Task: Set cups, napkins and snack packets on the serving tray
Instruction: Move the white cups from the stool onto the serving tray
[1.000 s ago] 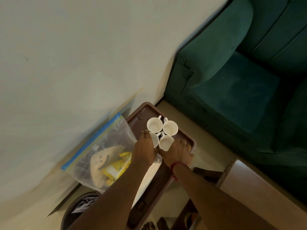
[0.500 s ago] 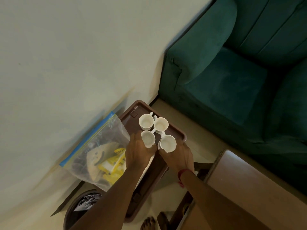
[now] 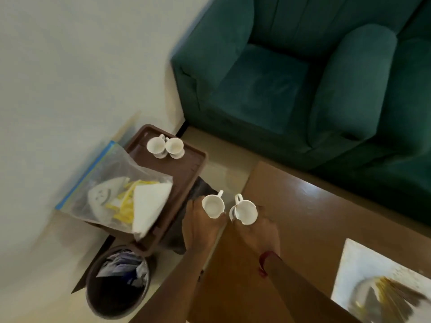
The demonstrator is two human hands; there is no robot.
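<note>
Pale wall fills the upper left, with a green armchair to its right and a wooden table low on the right. Each hand is closed around a white cup. The left hand grips the left cup from below, mouth up, its handle pointing up and away from the fingers. Just to the right of it, close but apart, the right hand grips the right cup, also mouth up, with its handle on the far side; a red band circles that wrist. Both held cups are over the near left corner of the table, off the tray.

Up and to the left of the held cups lies the brown tray. At its far end stand two more cups, side by side and touching. Left of the left hand, a clear plastic bag with a blue seal strip lies across the tray's near part and overhangs its left edge; it holds white napkins and yellow packets, blurred. Below the bag, left of the left forearm, stands a dark bin with crumpled wrappers inside. Lower right of the right hand, a white mat lies on the table, carrying something blurred.
</note>
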